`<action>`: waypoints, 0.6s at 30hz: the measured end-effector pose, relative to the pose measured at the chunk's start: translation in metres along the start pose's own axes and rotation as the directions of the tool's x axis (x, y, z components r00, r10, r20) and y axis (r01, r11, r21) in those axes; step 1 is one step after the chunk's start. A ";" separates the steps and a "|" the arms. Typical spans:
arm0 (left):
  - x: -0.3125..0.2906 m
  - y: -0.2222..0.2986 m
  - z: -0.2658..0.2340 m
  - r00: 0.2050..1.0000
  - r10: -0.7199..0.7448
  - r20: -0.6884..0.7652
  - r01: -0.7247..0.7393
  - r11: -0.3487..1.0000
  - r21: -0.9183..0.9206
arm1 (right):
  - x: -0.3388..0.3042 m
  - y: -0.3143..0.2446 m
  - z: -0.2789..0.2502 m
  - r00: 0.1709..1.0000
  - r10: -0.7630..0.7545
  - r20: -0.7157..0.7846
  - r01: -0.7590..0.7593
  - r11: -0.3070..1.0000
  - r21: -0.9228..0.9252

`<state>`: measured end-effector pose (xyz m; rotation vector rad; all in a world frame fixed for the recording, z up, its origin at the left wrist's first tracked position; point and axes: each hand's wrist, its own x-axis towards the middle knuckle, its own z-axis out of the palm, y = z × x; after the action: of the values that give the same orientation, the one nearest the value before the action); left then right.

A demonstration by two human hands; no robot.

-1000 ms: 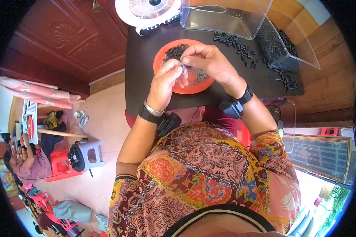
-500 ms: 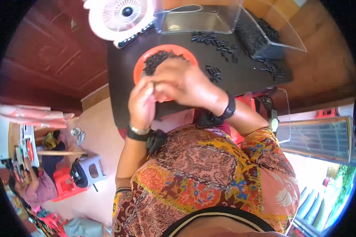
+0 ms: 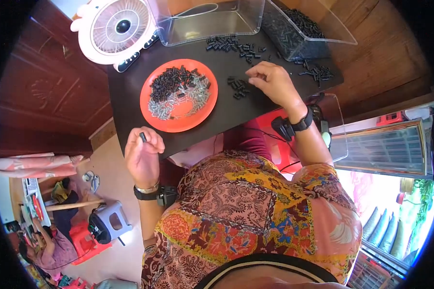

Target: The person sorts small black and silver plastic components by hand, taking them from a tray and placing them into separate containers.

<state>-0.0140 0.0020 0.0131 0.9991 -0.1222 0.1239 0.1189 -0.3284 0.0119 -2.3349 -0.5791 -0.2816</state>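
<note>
Two bare hands are busy around an orange-red, round plastic plate [image 3: 174, 126], well apart from each other. The person's left hand [image 3: 144, 154], just off the plate's near left rim, pinches a small black cylindrical piece [image 3: 142, 137] upright between thumb and fingers. The right hand [image 3: 276, 84], out to the plate's right, has its fingers curled and the tips of thumb and forefinger slightly apart, near a little cluster of black cylindrical pieces [image 3: 237, 87]. On the plate itself I see a dark heap of small black pieces [image 3: 173, 83] toward the far side and glossy, clear little pieces [image 3: 197, 94] around it. Beyond the plate, to its left, stands a white, round-faced fan [image 3: 123, 26]; beyond it to the right, a clear plastic bin [image 3: 299, 48] holds more black pieces.
</note>
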 end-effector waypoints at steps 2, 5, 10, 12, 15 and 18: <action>0.000 -0.003 0.005 1.000 -0.011 0.018 0.011 1.000 0.008 | -0.001 0.005 0.002 1.000 0.000 0.030 0.000 1.000 -0.013; 0.000 -0.004 0.010 0.999 -0.042 0.024 0.041 0.999 0.034 | 0.001 0.006 0.007 0.998 -0.046 0.053 0.049 0.997 -0.062; -0.002 -0.002 0.010 0.998 -0.066 0.019 0.065 0.997 0.048 | 0.004 0.008 0.016 0.992 -0.122 0.010 0.122 0.974 -0.191; -0.002 -0.002 0.011 0.997 -0.070 0.018 0.069 0.997 0.041 | 0.005 0.010 0.018 0.993 -0.120 -0.010 0.116 0.974 -0.193; -0.004 -0.002 0.010 0.998 -0.070 0.007 0.070 0.997 0.034 | 0.010 0.013 0.019 0.994 -0.111 -0.011 0.107 0.976 -0.187; -0.006 -0.002 0.007 0.998 -0.065 -0.005 0.065 0.998 0.027 | 0.014 0.003 0.011 0.995 -0.098 0.010 0.098 0.982 -0.159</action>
<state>-0.0203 -0.0050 0.0146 1.0286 -0.0842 0.0688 0.1328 -0.3181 0.0067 -2.4632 -0.6966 -0.3841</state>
